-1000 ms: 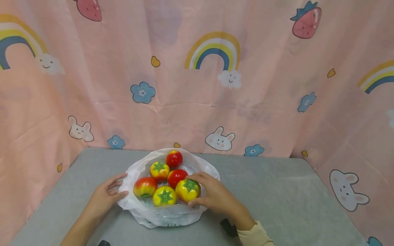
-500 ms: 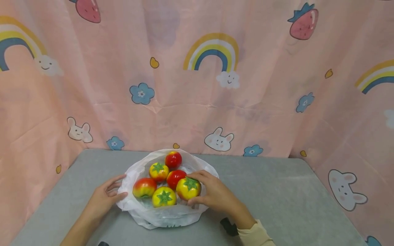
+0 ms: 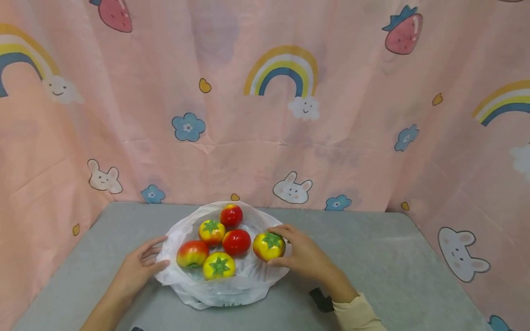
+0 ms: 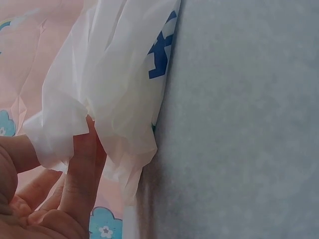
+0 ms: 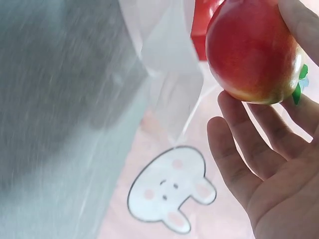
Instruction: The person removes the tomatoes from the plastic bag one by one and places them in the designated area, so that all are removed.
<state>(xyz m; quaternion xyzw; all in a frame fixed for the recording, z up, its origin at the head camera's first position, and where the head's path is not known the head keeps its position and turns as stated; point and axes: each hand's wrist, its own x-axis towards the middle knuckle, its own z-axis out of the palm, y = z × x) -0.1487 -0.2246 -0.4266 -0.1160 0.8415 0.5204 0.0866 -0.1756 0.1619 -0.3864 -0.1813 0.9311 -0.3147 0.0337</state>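
Observation:
My right hand point(image 3: 308, 257) holds a yellow-red toy tomato point(image 3: 265, 252) with a green star-shaped leaf top, at the right side of an opened white plastic bag point(image 3: 188, 294). In the right wrist view the tomato's red side point(image 5: 249, 50) faces the camera, with thumb and fingers about it. My left hand point(image 3: 134, 271) pinches the bag's left rim between thumb and fingers. Several more tomatoes sit inside the bag, among them a red tomato point(image 3: 236, 242), a yellow tomato point(image 3: 218, 267) and an orange-red tomato point(image 3: 192, 253). Plastic hides parts of the left fingertips in the left wrist view.
A grey table point(image 3: 372, 257) carries the bag. Behind and beside it hangs a pink curtain point(image 3: 343, 151) printed with rainbows, rabbits and flowers. A black wrist-worn device point(image 3: 320, 301) shows beneath my right wrist.
My right hand has moved right with the tomato, away from the red tomato it had been close against. My left hand stays at the bag's rim; the view shifts slightly.

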